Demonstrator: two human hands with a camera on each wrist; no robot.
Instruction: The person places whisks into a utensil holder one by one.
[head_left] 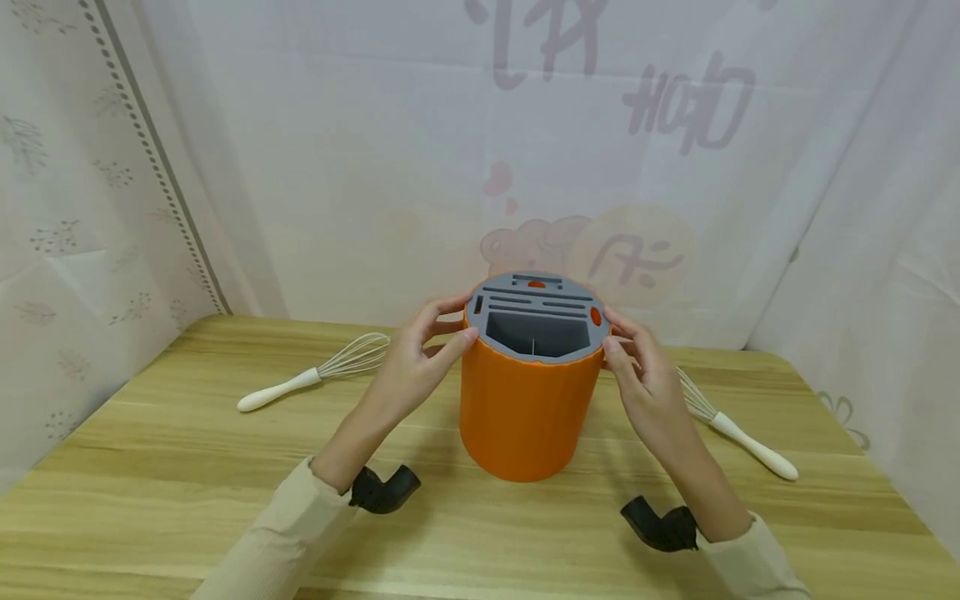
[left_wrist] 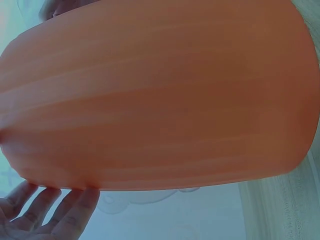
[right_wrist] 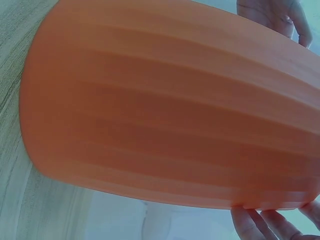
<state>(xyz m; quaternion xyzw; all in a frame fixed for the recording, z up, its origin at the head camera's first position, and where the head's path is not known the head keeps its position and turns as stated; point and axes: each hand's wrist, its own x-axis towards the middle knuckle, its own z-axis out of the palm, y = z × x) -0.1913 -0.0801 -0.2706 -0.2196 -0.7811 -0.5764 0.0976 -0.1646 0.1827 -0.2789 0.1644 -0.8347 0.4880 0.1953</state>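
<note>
A round orange utensil holder (head_left: 528, 417) stands upright in the middle of the head view. Its grey top (head_left: 598, 333) has narrow slots, small holes and a large open compartment (head_left: 540, 333). From the left, my left hand (head_left: 416, 354) grips the holder near its upper rim, thumb at the front and fingers around the side. My right hand (head_left: 651, 392) holds the opposite side of the rim in the same way. The orange wall (left_wrist: 165, 95) fills most of the left wrist view, with fingertips against its edge. Ribbed orange wall (right_wrist: 165, 110) also dominates the right wrist view.
One white-handled whisk (head_left: 300, 379) lies left of the holder, its wire head partly behind my left hand. Another whisk (head_left: 753, 446) lies to the right, partly hidden by my right hand. Pale printed curtains (head_left: 360, 167) surround the wooden table (head_left: 150, 492) at the back and sides.
</note>
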